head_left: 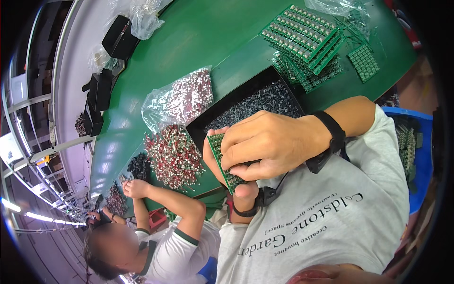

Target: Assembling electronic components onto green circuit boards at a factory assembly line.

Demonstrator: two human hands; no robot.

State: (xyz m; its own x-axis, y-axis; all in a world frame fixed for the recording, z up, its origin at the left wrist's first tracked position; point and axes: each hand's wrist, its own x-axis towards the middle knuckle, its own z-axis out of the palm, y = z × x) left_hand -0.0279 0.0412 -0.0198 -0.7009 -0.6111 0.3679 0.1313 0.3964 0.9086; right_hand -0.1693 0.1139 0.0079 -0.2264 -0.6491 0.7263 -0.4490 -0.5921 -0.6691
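My left hand [212, 158] grips a small green circuit board [217, 143] by its edges, its fingers behind it and its thumb at the lower end. The board is tilted, with rows of small parts on its face. My right hand [265, 142] reaches over that face with curled fingers, thumb and fingertips close together against it. Whatever they pinch is hidden. Just beyond both hands lies a black tray [199, 124] of small dark components [255, 102]. Left of it are a loose pile of red and silver parts [174, 156] and a clear bag [189, 97] of similar parts.
Stacked circuit boards [302, 38] stand behind the tray, with a single board [363, 63] to their right. A blue bin [422, 163] holds boards at my right. A co-worker [163, 246] works on my left at the green table [189, 42]. Black boxes [120, 38] lie along its far edge.
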